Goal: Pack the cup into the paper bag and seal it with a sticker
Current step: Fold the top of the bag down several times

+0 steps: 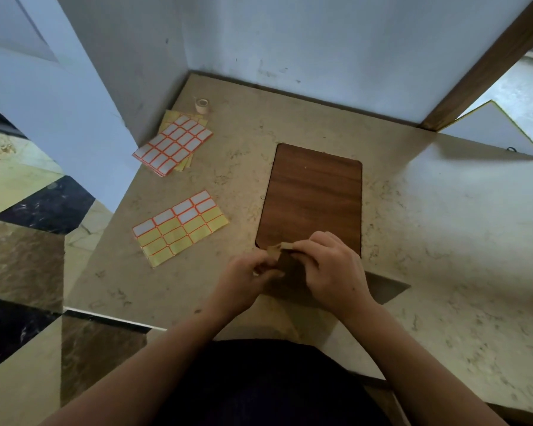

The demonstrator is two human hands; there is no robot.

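A brown paper bag [386,289] lies flat on the counter in front of me, partly over the near end of a wooden board [314,192]. My left hand [243,284] and my right hand [333,269] both pinch the bag's lighter folded edge, close together; the hands hide most of the bag. A small beige cup [202,105] stands far back near the wall corner, apart from both hands. A sheet of white-and-orange stickers [179,227], with several labels peeled off, lies to the left of the board.
A stack of full sticker sheets [173,146] lies further back on the left, near the cup. The beige stone counter [443,241] ends at walls behind and drops to a tiled floor [22,256] on the left. A white panel [490,130] leans at the far right.
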